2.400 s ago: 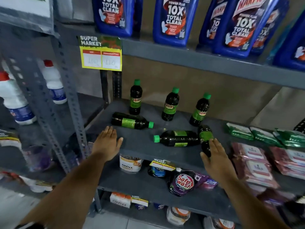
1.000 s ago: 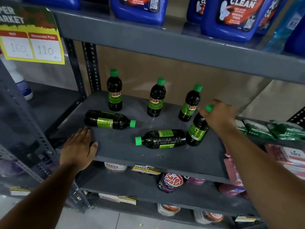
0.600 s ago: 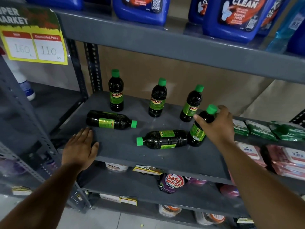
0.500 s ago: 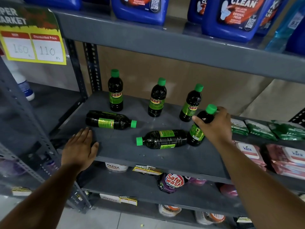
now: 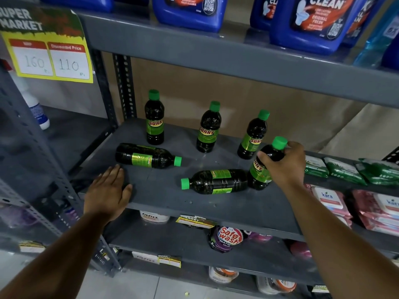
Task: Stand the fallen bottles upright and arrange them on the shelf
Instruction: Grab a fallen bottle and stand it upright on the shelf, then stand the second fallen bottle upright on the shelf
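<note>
Fingers [image 5: 264, 159] of right hand [image 5: 285, 164] grip upright bottle [image 5: 262, 169] on shelf [image 5: 164, 195]

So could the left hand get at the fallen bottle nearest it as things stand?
Probably yes. The left hand lies flat and empty on the shelf, just in front of that fallen bottle, with bare shelf between them. The right hand is busy with another bottle.

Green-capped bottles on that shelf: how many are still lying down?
2. One fallen bottle lies at the left, cap pointing right, just beyond the left hand. The other lies mid-shelf, cap pointing left, its base against the bottle in the right hand.
</note>
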`<act>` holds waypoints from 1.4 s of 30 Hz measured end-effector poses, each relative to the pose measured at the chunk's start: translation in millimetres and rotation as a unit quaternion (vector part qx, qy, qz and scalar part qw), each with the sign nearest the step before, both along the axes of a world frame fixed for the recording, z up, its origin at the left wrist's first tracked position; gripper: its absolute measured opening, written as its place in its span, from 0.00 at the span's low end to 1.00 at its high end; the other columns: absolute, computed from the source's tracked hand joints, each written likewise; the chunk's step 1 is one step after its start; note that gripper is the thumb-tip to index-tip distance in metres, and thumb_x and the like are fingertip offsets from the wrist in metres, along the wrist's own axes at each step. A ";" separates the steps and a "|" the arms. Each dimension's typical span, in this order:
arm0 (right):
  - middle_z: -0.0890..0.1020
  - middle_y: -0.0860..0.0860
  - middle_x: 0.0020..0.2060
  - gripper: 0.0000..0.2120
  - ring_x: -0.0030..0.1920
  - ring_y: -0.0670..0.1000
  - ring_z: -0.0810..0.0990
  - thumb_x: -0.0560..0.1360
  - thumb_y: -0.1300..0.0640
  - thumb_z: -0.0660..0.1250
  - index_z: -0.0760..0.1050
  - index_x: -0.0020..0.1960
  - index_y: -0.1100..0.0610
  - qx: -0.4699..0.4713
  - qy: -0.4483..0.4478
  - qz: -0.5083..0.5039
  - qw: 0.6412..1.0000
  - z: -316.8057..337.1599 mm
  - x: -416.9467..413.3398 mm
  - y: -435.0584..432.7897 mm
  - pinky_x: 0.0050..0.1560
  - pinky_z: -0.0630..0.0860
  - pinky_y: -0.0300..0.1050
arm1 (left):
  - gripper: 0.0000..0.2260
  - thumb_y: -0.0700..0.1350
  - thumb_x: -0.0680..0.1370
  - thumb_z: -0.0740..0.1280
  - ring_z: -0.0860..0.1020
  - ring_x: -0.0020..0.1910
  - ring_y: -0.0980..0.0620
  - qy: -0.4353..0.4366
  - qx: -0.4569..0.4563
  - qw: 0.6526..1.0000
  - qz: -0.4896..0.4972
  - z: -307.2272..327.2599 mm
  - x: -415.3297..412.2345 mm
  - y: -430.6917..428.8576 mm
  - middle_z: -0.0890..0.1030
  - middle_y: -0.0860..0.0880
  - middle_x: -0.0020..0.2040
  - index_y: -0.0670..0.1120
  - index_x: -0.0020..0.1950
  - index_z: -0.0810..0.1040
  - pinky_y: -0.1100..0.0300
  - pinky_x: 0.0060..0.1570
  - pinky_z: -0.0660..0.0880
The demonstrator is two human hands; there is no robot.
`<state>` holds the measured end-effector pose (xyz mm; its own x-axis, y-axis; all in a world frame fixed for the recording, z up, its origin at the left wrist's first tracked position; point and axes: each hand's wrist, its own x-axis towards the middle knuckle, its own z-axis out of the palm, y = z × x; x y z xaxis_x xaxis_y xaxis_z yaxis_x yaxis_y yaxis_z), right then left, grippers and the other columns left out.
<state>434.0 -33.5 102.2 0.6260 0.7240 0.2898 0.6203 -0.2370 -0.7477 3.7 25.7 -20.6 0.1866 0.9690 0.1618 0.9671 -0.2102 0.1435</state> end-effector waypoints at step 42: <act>0.71 0.54 0.66 0.37 0.67 0.57 0.68 0.68 0.51 0.75 0.62 0.72 0.51 -0.058 -0.088 0.264 0.959 -74.7 -101.6 41.9 0.69 0.62 0.55 | 0.29 0.55 0.78 0.51 0.72 0.66 0.36 -0.017 -0.005 1.000 -0.008 1.7 -0.5 -2.0 0.73 0.34 0.67 0.34 0.67 0.71 0.42 0.63 0.69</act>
